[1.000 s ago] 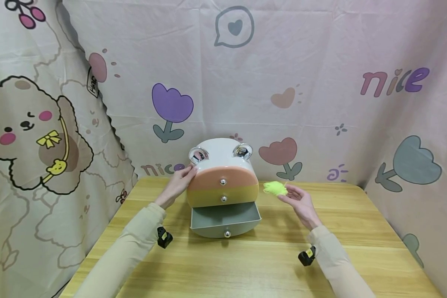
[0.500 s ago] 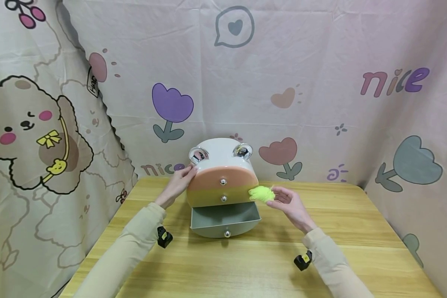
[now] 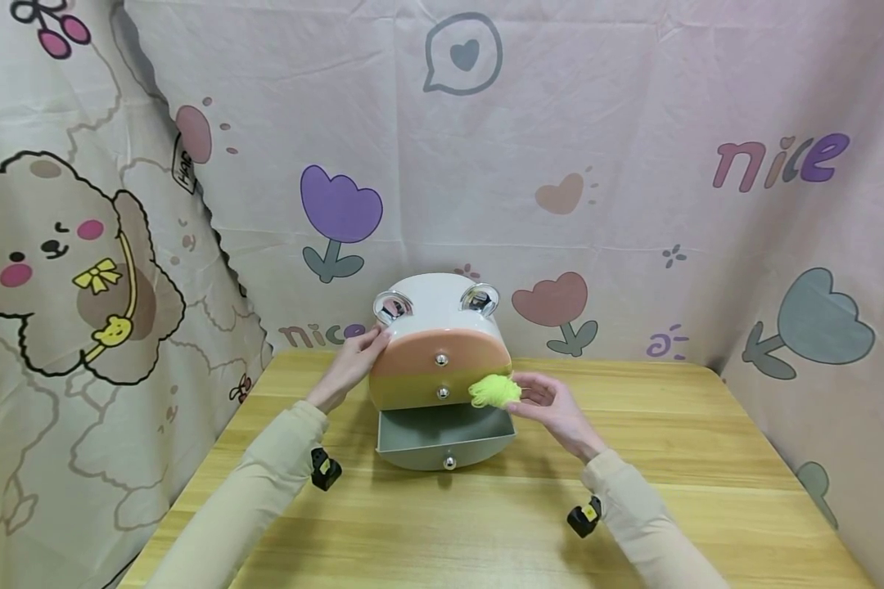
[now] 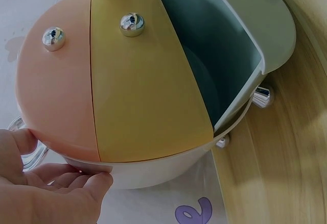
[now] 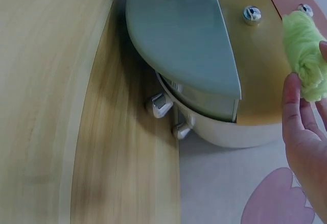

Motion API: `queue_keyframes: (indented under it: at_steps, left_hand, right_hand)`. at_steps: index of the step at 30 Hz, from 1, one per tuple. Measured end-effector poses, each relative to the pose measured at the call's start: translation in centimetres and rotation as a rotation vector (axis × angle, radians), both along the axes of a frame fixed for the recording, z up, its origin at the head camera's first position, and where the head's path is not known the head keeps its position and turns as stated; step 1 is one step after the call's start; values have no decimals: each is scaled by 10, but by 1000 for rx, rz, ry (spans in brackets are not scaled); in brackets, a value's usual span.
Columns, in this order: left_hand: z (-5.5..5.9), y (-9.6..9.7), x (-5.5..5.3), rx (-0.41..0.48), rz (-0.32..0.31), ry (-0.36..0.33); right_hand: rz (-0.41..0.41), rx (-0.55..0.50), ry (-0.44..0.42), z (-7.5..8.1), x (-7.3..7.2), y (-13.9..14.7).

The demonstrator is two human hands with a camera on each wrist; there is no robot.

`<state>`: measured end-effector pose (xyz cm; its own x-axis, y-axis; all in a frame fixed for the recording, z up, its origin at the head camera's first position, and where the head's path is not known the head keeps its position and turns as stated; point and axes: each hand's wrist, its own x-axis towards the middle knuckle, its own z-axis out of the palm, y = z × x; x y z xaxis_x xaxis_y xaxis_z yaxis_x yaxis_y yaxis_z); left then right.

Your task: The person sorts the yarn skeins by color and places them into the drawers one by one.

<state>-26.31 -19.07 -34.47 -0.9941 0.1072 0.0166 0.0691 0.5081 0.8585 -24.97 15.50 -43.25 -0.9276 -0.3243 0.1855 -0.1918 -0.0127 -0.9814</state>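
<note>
A small frog-shaped drawer cabinet stands at the back of the table, with a white shell and silver-rimmed eyes. Its orange top drawer and yellow middle drawer are closed. The grey-green bottom drawer is pulled out, and no object shows inside. My left hand grips the cabinet's upper left side, thumb at the orange edge and fingers curled against the shell. In my right hand, a neon yellow-green bundle of yarn is pinched in front of the yellow drawer's right part, above the open drawer.
The wooden table extends to both sides and in front of the cabinet. A patterned cloth hangs behind it and along the sides. Short silver feet show under the cabinet. Each wrist carries a black camera.
My right hand has carried the yarn bundle leftward and slightly down, from beside the cabinet to in front of it. The left hand and the cabinet have stayed in place.
</note>
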Motion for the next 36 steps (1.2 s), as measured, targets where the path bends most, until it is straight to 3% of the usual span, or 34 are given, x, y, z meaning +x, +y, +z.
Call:
queue_keyframes:
  at_steps: [6, 14, 29, 36]
  left_hand:
    - [0, 0, 0, 8, 2, -6]
    - [-2, 0, -1, 3, -2, 6]
    - [-1, 0, -1, 8, 1, -14]
    - [-2, 0, -2, 9, -1, -10]
  right_hand:
    - [72, -59, 23, 1, 0, -2]
    - [88, -81, 51, -1, -1, 0]
    - [82, -62, 61, -5, 1, 1]
    - [19, -94, 47, -10, 8, -8]
